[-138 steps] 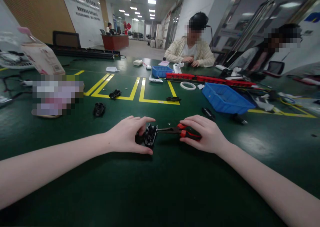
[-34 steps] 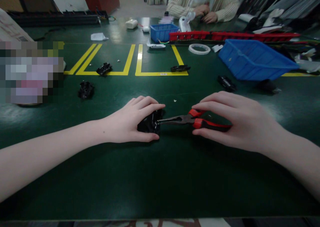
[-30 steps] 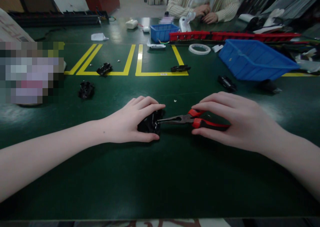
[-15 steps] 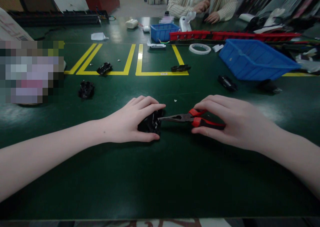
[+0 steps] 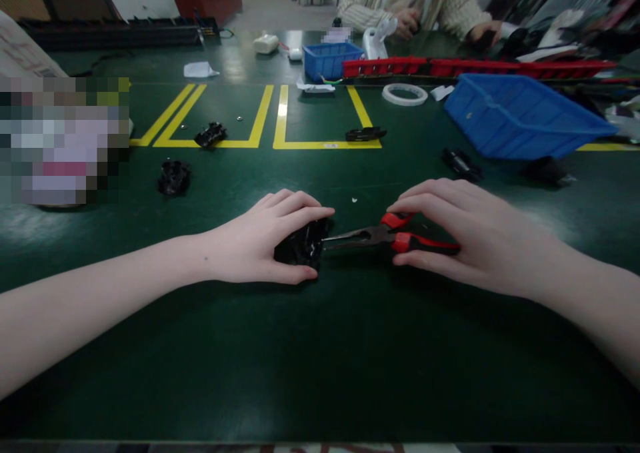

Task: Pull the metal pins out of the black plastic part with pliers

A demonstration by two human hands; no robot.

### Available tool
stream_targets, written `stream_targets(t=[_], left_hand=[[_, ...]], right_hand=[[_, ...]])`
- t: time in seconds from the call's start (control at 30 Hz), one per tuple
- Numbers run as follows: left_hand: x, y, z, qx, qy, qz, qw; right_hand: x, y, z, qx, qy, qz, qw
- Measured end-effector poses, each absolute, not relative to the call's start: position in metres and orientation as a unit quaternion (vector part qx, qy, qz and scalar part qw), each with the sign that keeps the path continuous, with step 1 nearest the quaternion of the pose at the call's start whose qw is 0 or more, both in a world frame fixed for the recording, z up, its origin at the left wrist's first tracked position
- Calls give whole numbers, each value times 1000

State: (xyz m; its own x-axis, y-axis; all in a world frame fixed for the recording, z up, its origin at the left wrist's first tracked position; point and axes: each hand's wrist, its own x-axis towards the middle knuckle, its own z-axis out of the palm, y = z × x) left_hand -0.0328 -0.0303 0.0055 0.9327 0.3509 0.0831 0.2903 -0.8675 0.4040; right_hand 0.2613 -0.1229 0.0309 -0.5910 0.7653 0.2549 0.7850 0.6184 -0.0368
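My left hand [image 5: 260,240] is closed around a small black plastic part [image 5: 304,243] and presses it down on the green table [image 5: 320,346]. My right hand [image 5: 470,240] grips the red and black handles of needle-nose pliers [image 5: 380,236]. The pliers lie nearly level, and their thin jaws reach left into the black part. Most of the part is hidden under my left fingers.
Loose black parts lie at the left [image 5: 173,176], on the yellow lines [image 5: 210,134] [image 5: 365,133] and by the large blue bin [image 5: 520,116] [image 5: 463,163]. Farther back are a small blue bin [image 5: 333,60], a white tape ring [image 5: 404,94] and a red rail [image 5: 475,66]. A person in a striped top [image 5: 415,0] sits across.
Since 4.6 s ago my view has tilted down and closer to my hands. In the last second my hands barely moved; the person across moved one hand out to the right.
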Motion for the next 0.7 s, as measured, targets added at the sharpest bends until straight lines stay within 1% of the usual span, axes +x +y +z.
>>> stream_targets(t=[0.43, 0.7], left_hand=[[-33, -28, 5, 964, 156, 79, 198], [-34, -29, 5, 964, 154, 80, 199]], right_hand=[[254, -123, 20, -471, -872, 20, 132], [255, -122, 16, -475, -870, 25, 128]])
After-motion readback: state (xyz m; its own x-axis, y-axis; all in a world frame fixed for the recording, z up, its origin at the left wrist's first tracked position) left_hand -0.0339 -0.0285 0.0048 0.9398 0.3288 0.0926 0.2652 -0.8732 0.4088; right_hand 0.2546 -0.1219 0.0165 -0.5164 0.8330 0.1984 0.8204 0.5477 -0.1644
